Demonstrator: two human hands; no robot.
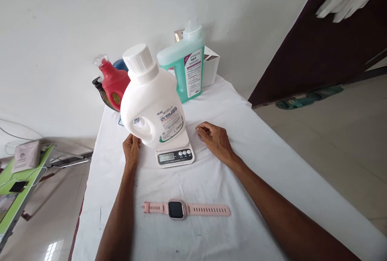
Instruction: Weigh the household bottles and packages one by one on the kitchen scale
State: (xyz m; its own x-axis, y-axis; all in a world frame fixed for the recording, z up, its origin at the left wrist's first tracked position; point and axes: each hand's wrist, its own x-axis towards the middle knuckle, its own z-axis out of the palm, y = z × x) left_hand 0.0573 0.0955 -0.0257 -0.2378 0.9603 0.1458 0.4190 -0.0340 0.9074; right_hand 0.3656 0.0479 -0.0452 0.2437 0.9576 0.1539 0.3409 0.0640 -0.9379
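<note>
A large white laundry detergent bottle (145,96) with a ribbed cap stands upright on a white digital kitchen scale (175,157). The scale's display and its buttons face me. My left hand (132,148) rests on the cloth just left of the bottle's base, fingers curled in, partly hidden by the bottle. To the right of the scale, apart from it, my right hand (214,138) lies on the cloth with its fingers curled and nothing seen in them. Between my forearms a pink-strapped smartwatch (175,209) lies flat, its screen dark.
Behind stand a green liquid bottle (181,67), a white box (211,65), a red bottle (113,79) and a dark pump bottle (102,92). A white cloth (256,164) covers the table. A green side table (27,176) with cables is left; slippers (308,98) lie right.
</note>
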